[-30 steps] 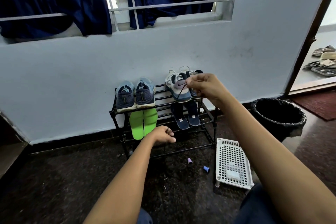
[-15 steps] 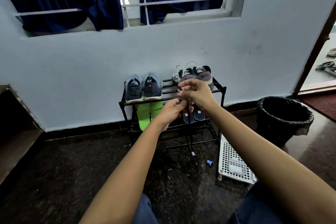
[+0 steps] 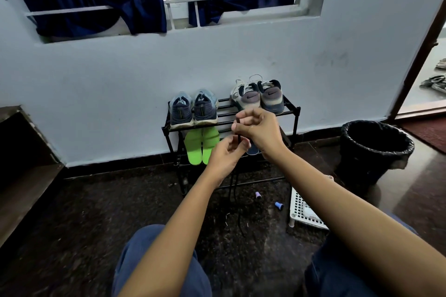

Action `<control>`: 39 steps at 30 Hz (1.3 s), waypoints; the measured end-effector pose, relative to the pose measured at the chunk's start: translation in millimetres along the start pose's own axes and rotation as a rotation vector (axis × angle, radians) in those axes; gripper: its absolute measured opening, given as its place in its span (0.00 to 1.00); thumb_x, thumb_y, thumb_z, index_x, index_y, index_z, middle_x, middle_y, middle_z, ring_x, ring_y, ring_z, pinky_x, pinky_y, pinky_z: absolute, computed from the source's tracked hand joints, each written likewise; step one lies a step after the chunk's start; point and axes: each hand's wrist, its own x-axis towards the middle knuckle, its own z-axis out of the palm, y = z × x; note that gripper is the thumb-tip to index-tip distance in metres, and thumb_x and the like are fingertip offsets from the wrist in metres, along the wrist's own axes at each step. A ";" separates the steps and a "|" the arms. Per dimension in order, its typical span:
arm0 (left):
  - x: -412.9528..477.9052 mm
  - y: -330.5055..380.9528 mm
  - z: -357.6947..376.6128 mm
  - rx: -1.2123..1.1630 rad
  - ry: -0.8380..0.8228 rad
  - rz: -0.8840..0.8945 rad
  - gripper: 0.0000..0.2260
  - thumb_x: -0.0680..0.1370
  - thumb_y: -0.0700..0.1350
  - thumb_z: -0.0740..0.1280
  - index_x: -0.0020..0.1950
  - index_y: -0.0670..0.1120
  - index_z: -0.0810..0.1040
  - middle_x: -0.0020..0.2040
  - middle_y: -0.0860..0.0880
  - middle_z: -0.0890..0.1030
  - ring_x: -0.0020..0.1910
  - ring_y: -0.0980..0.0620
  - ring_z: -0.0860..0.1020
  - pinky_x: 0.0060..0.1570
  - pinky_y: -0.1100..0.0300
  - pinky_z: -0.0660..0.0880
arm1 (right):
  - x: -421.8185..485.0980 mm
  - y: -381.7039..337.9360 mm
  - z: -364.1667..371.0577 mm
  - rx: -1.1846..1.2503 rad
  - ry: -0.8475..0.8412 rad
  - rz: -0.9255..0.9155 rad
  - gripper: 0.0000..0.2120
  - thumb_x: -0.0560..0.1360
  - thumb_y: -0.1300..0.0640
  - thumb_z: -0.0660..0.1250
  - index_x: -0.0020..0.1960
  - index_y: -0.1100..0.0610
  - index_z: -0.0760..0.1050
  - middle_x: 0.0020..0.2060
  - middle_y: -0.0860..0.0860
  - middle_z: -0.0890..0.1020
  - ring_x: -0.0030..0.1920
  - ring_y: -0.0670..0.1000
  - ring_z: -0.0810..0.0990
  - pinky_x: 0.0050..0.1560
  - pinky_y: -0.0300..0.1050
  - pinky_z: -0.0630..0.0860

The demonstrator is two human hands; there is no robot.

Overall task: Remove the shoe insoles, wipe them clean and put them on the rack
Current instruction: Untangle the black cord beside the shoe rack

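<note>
right hand point(image 3: 259, 128) pinching black lace point(image 3: 239, 138) up top, left hand point(image 3: 226, 152) pinching it just below | lace hanging straight down toward floor point(image 3: 96, 224) | green insoles point(image 3: 201, 144) on lower rack point(image 3: 293, 109) shelf, just left of hands

both bare forearms stretched forward, hands close together, right hand point(image 3: 259, 130) higher, fingers curled, pinching a black lace point(image 3: 239, 139), left hand point(image 3: 225, 153) just below, fingertips pinching the same lace
</note>
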 end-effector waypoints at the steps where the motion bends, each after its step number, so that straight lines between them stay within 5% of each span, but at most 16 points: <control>1: -3.6 -3.9 0.8 -0.012 -0.034 -0.007 0.05 0.81 0.45 0.63 0.47 0.48 0.77 0.42 0.53 0.82 0.43 0.59 0.80 0.48 0.66 0.74 | -6.4 2.1 1.6 0.006 -0.021 0.009 0.11 0.64 0.65 0.76 0.41 0.54 0.78 0.37 0.61 0.82 0.33 0.51 0.78 0.33 0.45 0.77; 7: -6.8 -3.0 -6.7 0.077 -0.190 -0.033 0.13 0.84 0.42 0.55 0.42 0.47 0.74 0.33 0.54 0.73 0.29 0.64 0.70 0.35 0.66 0.70 | -20.1 15.5 2.6 0.040 -0.011 0.029 0.09 0.68 0.67 0.74 0.44 0.58 0.78 0.34 0.55 0.81 0.25 0.47 0.74 0.24 0.37 0.70; 17: -14.7 3.3 -33.7 -0.028 -0.227 -0.150 0.15 0.84 0.46 0.54 0.40 0.47 0.72 0.29 0.56 0.66 0.28 0.59 0.60 0.27 0.67 0.56 | 14.0 68.1 -40.0 0.047 0.259 0.415 0.09 0.69 0.73 0.69 0.41 0.61 0.74 0.42 0.61 0.79 0.35 0.52 0.80 0.34 0.42 0.80; 19: -15.4 1.5 -39.2 -0.117 -0.207 -0.188 0.15 0.84 0.45 0.54 0.40 0.46 0.72 0.29 0.55 0.65 0.28 0.59 0.58 0.25 0.69 0.55 | 16.4 78.7 -41.1 0.007 0.189 0.543 0.09 0.71 0.73 0.68 0.40 0.61 0.73 0.41 0.59 0.79 0.34 0.51 0.80 0.29 0.40 0.80; 21: -15.5 -1.2 -43.5 -0.175 -0.179 -0.222 0.14 0.84 0.44 0.54 0.40 0.46 0.71 0.29 0.55 0.64 0.27 0.59 0.58 0.23 0.70 0.56 | 6.5 76.4 -29.5 -0.129 -0.055 0.644 0.07 0.73 0.70 0.66 0.41 0.61 0.72 0.36 0.56 0.76 0.32 0.49 0.77 0.30 0.40 0.79; 22: -15.1 -2.3 -44.8 -0.189 -0.167 -0.239 0.14 0.84 0.44 0.54 0.40 0.46 0.71 0.29 0.55 0.64 0.26 0.60 0.58 0.22 0.71 0.56 | 2.6 75.6 -23.1 -0.280 -0.192 0.629 0.04 0.73 0.68 0.67 0.45 0.61 0.74 0.36 0.53 0.75 0.34 0.50 0.77 0.33 0.40 0.77; 25: -14.3 -5.8 -44.1 -0.160 -0.168 -0.274 0.14 0.85 0.45 0.54 0.40 0.46 0.71 0.29 0.55 0.65 0.24 0.61 0.57 0.22 0.71 0.56 | -6.1 72.9 -4.3 -0.671 -0.462 0.283 0.22 0.71 0.60 0.71 0.63 0.56 0.72 0.48 0.48 0.76 0.50 0.49 0.75 0.47 0.39 0.71; 28: -13.7 -7.4 -39.4 -0.118 -0.204 -0.299 0.14 0.84 0.44 0.54 0.40 0.46 0.71 0.26 0.56 0.65 0.23 0.61 0.57 0.23 0.70 0.53 | -15.8 66.3 9.8 -0.570 -0.514 -0.022 0.17 0.72 0.62 0.69 0.60 0.55 0.73 0.50 0.49 0.79 0.51 0.47 0.75 0.51 0.36 0.71; 31: -13.5 -5.2 -37.2 -0.125 -0.259 -0.300 0.14 0.84 0.43 0.54 0.41 0.46 0.71 0.26 0.56 0.66 0.24 0.61 0.57 0.25 0.68 0.52 | -21.6 61.6 11.5 -0.589 -0.447 -0.145 0.09 0.73 0.67 0.64 0.51 0.58 0.75 0.40 0.50 0.79 0.42 0.48 0.75 0.39 0.28 0.67; 34: -13.4 -2.0 -36.9 -0.149 -0.268 -0.298 0.13 0.84 0.44 0.55 0.41 0.45 0.72 0.26 0.56 0.66 0.22 0.62 0.60 0.24 0.69 0.52 | -20.3 63.1 5.1 -0.636 -0.372 -0.135 0.04 0.74 0.67 0.63 0.46 0.62 0.76 0.38 0.54 0.81 0.39 0.50 0.77 0.36 0.32 0.67; 37: -12.3 -1.6 -38.3 -0.192 -0.258 -0.288 0.13 0.84 0.44 0.55 0.41 0.45 0.72 0.27 0.56 0.66 0.23 0.62 0.60 0.23 0.71 0.53 | -14.8 75.9 -4.9 -0.625 -0.438 0.067 0.08 0.74 0.68 0.62 0.42 0.59 0.77 0.37 0.52 0.83 0.35 0.46 0.79 0.36 0.27 0.71; 39: -11.0 -1.6 -42.1 -0.237 -0.235 -0.286 0.13 0.84 0.45 0.55 0.41 0.45 0.72 0.28 0.55 0.65 0.24 0.61 0.58 0.22 0.70 0.54 | -9.9 97.6 -14.4 -0.834 -0.491 0.186 0.08 0.72 0.66 0.63 0.40 0.56 0.78 0.39 0.53 0.84 0.39 0.48 0.80 0.36 0.31 0.73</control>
